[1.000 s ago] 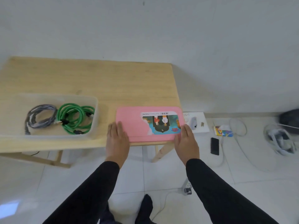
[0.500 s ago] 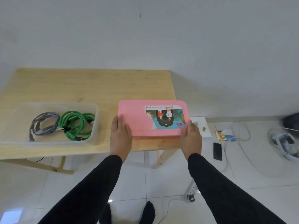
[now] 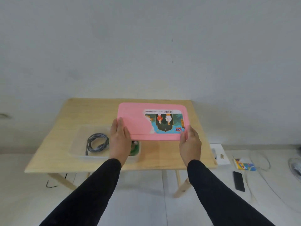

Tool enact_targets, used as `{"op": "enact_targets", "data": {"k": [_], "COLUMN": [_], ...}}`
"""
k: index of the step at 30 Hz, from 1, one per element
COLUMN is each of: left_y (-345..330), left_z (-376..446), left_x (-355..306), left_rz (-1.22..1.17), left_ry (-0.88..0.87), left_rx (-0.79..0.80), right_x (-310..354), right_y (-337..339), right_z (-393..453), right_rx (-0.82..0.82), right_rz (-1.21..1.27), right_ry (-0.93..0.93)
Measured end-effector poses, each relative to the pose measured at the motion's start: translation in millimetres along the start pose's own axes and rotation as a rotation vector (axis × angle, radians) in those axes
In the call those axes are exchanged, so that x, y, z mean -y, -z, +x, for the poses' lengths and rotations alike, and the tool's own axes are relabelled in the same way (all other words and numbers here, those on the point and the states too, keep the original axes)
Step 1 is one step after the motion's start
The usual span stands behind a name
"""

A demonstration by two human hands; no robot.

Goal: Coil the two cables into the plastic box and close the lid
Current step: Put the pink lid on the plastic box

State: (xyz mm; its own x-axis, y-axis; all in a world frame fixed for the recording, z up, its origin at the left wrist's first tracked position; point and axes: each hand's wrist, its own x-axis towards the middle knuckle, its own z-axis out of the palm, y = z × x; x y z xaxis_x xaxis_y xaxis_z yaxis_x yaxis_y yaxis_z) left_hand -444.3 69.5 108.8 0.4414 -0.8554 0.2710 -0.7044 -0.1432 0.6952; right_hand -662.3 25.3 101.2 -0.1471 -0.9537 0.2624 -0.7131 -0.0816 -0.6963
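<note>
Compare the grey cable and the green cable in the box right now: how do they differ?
The grey cable shows whole as a loose coil in the left half of the clear box; the green cable sits in the right half, mostly hidden behind the left hand. The grey one lies clear of the pink lid; the green one sits just below the lid's near edge. Both are inside the box, not yet covered.

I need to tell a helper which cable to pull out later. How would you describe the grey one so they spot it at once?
Start at the wooden table and find the clear plastic box near its front left edge. The grey cable is the coil in the box's left half. The green cable beside it is mostly hidden behind the left hand, which helps hold the pink lid.
</note>
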Motion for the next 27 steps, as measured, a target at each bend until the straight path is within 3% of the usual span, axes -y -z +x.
{"op": "enact_targets", "data": {"k": [6, 12, 27], "left_y": [76.2, 98.5, 85.8], "left_z": [5.0, 2.2, 6.8], "left_x": [82.9, 141.4, 167.2], "left_rz": [0.031, 0.055, 0.051], "left_ry": [0.072, 0.116, 0.149], "left_rx": [-0.048, 0.014, 0.129], "right_x": [66.3, 88.9, 87.9], "right_y": [-70.6, -109.6, -124.3], "right_z": [-48.8, -85.1, -99.4], "right_rx": [0.113, 0.195, 0.2], "right_rz": [0.021, -0.023, -0.139], "right_ry": [0.017, -0.029, -0.078]}}
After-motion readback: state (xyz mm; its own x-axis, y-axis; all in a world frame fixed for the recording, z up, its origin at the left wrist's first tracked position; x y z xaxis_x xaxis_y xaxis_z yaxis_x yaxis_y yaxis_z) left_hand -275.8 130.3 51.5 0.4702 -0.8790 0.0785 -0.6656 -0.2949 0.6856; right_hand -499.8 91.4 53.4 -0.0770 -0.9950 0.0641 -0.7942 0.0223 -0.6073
